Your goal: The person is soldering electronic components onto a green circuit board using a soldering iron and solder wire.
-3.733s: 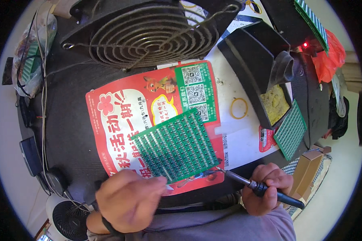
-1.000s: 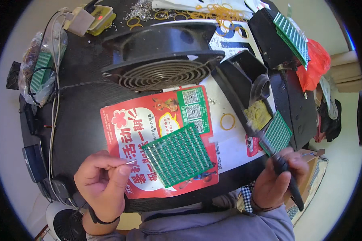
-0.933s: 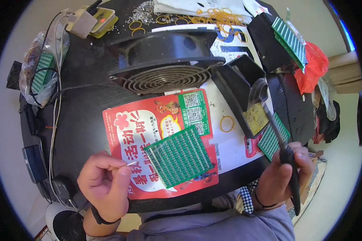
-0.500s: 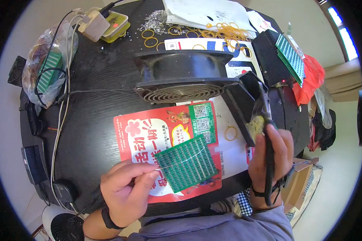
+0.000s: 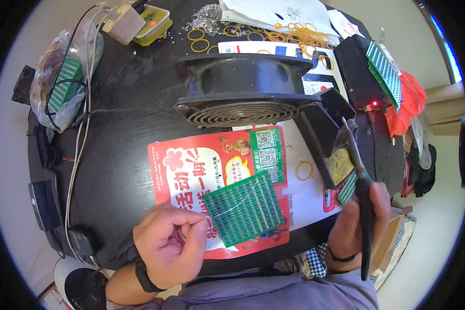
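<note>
— Paper first: what do we have under our hands?

— We have a red flyer (image 5: pixel 191 175) lying flat on the black table (image 5: pixel 124 155), with a pink flower at its upper left, a green panel of square codes at its upper right and a white sheet (image 5: pixel 307 194) tucked beneath its right edge. Behind it stands a black fan (image 5: pixel 243 90); a clear bag (image 5: pixel 62 82) holding a green board lies far left, and a red bag (image 5: pixel 405 103) sits at the far right.

— And the green circuit board (image 5: pixel 245 209)?

— It lies tilted on the flyer's lower right part. Our left hand (image 5: pixel 165 248) is curled just beside its left edge, thumb and forefinger pinched on a thin solder wire (image 5: pixel 232 199) that runs across the board.

— Our right hand (image 5: pixel 359 222)?

— Clenched around the dark handle of a soldering iron (image 5: pixel 364 206), whose tip reaches up to the yellow sponge (image 5: pixel 341 165) in its black stand (image 5: pixel 325 134).
</note>
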Demonstrator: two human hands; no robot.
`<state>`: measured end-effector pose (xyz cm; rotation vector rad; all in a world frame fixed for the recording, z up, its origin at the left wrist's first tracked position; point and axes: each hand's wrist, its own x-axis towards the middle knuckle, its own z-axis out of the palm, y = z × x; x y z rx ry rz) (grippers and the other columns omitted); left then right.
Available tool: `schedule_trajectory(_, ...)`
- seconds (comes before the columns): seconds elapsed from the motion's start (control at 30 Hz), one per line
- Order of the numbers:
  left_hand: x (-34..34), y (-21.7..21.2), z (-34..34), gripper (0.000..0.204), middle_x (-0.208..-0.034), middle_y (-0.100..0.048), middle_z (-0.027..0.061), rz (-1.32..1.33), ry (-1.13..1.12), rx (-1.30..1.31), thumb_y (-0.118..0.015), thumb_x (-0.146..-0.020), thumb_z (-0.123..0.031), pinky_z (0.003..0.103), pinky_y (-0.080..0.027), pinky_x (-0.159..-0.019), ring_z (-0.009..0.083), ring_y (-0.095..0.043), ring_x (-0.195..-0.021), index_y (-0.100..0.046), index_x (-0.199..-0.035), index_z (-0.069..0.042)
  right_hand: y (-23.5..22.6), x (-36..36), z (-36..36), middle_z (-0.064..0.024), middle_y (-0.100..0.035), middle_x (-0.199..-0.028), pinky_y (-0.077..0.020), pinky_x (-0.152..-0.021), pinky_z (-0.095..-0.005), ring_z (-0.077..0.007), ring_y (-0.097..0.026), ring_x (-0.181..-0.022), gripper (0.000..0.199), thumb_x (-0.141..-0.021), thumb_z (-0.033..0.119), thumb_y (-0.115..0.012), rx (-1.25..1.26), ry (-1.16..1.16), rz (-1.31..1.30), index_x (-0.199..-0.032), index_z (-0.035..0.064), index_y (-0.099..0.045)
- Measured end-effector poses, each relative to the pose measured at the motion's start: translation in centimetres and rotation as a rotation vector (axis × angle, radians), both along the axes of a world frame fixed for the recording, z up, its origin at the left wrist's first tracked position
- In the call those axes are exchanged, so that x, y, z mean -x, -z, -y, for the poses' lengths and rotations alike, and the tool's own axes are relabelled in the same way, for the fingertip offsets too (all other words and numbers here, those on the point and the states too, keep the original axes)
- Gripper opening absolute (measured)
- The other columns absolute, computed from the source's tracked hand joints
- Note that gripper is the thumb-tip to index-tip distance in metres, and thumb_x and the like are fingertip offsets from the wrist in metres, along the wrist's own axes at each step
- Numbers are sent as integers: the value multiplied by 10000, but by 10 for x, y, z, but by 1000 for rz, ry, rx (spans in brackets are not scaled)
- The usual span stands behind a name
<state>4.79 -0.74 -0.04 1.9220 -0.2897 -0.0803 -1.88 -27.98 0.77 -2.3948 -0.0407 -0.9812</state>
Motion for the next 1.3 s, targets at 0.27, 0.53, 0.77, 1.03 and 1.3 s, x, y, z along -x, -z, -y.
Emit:
schedule_trajectory(0.27, -2, 5, 1, 125, -548, -485, 17, 106, 4, -28, -657, -677, 59, 263, -331, -478, 122, -437, -471, -612, -746, -36, 9, 30, -12, -131, -626, -712, -525, -574, -351, -254, -636, -605, 397, -764, 239, -767, -283, -384, -175, -970, -55, -596)
schedule_trajectory(0.53, -4, 7, -2, 133, -536, -484, 11, 170, 14, -50, -661, -650, 43, 261, -320, -462, 126, -418, -441, -610, -736, -45, 3, 6, -26, -96, -613, -738, -491, -538, -327, -230, -606, -597, 407, -701, 97, -784, -165, -449, -213, -1028, -52, -594)
schedule_trajectory(0.77, -4, 7, -2, 141, -553, -521, 13, 151, 19, -48, -660, -636, 44, 253, -327, -455, 127, -432, -441, -615, -735, -45, 4, 4, -29, -83, -611, -727, -482, -522, -300, -205, -606, -587, 383, -675, 49, -788, -197, -457, -296, -997, -46, -604)
schedule_trajectory(1.03, -3, 2, -4, 83, -644, -501, 37, 50, 85, -90, -633, -737, 49, 244, -314, -520, 109, -423, -541, -595, -787, -5, 6, 2, -30, -83, -608, -708, -477, -503, -294, -203, -604, -568, 368, -671, 45, -787, -176, -447, -284, -976, -53, -606)
schedule_trajectory(1.3, -4, 7, 3, 134, -517, -465, -4, 121, 19, -84, -683, -654, 41, 265, -344, -466, 129, -435, -439, -630, -745, -42, 4, -2, -31, -73, -603, -693, -467, -500, -283, -193, -597, -563, 377, -661, 38, -793, -168, -472, -272, -980, -54, -614)
